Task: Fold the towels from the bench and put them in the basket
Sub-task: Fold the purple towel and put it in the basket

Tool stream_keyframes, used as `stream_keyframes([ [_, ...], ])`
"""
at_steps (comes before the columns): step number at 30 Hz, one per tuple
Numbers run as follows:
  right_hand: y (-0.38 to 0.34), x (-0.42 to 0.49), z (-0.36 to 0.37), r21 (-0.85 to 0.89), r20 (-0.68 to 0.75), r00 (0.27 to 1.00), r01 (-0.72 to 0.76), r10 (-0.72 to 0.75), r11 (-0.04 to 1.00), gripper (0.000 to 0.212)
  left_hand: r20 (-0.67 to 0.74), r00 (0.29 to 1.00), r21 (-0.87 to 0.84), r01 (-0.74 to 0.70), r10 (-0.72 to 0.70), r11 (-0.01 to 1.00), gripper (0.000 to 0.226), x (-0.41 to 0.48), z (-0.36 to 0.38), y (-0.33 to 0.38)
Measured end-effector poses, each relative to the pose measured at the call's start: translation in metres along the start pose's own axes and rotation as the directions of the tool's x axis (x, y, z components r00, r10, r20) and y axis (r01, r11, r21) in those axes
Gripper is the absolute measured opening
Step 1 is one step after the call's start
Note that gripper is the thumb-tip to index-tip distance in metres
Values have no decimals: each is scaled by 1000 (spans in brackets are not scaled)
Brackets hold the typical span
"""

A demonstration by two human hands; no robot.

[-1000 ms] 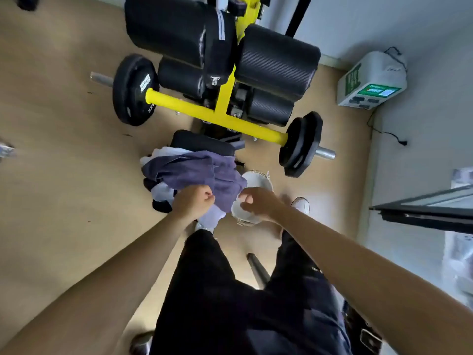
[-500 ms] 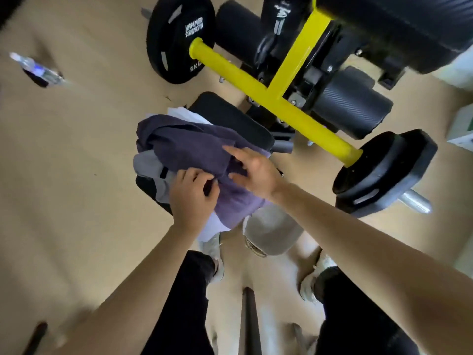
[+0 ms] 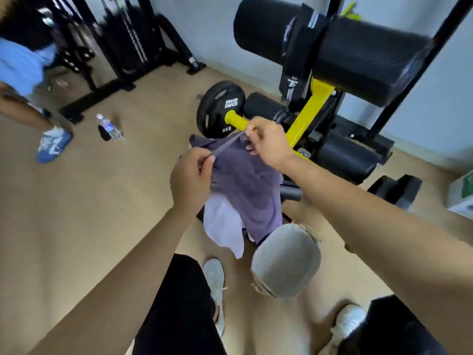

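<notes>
A purple towel [image 3: 252,185] hangs in the air in front of me, held by its top edge. My left hand [image 3: 191,179] pinches the edge at its near left end and my right hand [image 3: 267,143] pinches it farther right, so the edge is stretched between them. A white towel [image 3: 224,226] lies beneath, draped over the black bench, which is mostly hidden. The round grey basket [image 3: 285,262] stands on the floor just right of the towels, between my feet.
A yellow and black weight machine [image 3: 309,116] with a 5 kg plate [image 3: 221,108] stands right behind the bench. A water bottle [image 3: 108,126] lies on the floor to the left. Another person's leg and blue shoe [image 3: 52,146] are at far left. A white box [image 3: 462,194] sits at the right edge.
Both hands have lifted the purple towel off the pile and pulled its top edge taut. My head has tilted up, so more of the room shows.
</notes>
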State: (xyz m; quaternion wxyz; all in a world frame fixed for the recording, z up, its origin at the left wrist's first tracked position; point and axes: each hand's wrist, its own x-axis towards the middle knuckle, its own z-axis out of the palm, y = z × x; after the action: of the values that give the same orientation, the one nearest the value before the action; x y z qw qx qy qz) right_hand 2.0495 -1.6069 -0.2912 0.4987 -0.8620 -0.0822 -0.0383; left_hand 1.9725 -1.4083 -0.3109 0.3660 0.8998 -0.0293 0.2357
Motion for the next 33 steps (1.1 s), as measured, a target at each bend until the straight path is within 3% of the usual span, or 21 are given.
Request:
stream_keyframes([
  [6,-100,-2,-43,-18,-91,968,235,-235,972,27,-105,993,75,-45,52,996,4,18,-58,33],
  [9,-144,-13,-56,-23,-125,954,272,-272,962,16,-69,997,70,43,-38,997,7,24,-71,52],
  [13,-190,-30,-80,-24,-257,919,302,-298,953,11,140,977,-220,191,-163,956,8,22,-63,74],
  [17,-213,-57,-120,-121,-369,871,302,-325,946,5,371,926,-570,285,-68,771,4,-8,-44,105],
  [19,-217,-70,-140,-158,-413,852,282,-323,946,7,461,887,-594,334,-31,732,4,-30,-31,116],
  [23,-216,-92,-179,-253,-453,828,237,-331,938,7,545,839,-486,327,-12,810,26,-69,-3,119],
  [28,-182,-113,-239,-470,-504,798,69,-332,880,12,617,786,-394,331,-20,857,48,-100,-5,95],
  [33,-113,-142,-264,-592,-481,871,-234,-105,771,22,614,782,-369,406,-109,836,45,-97,-36,65],
])
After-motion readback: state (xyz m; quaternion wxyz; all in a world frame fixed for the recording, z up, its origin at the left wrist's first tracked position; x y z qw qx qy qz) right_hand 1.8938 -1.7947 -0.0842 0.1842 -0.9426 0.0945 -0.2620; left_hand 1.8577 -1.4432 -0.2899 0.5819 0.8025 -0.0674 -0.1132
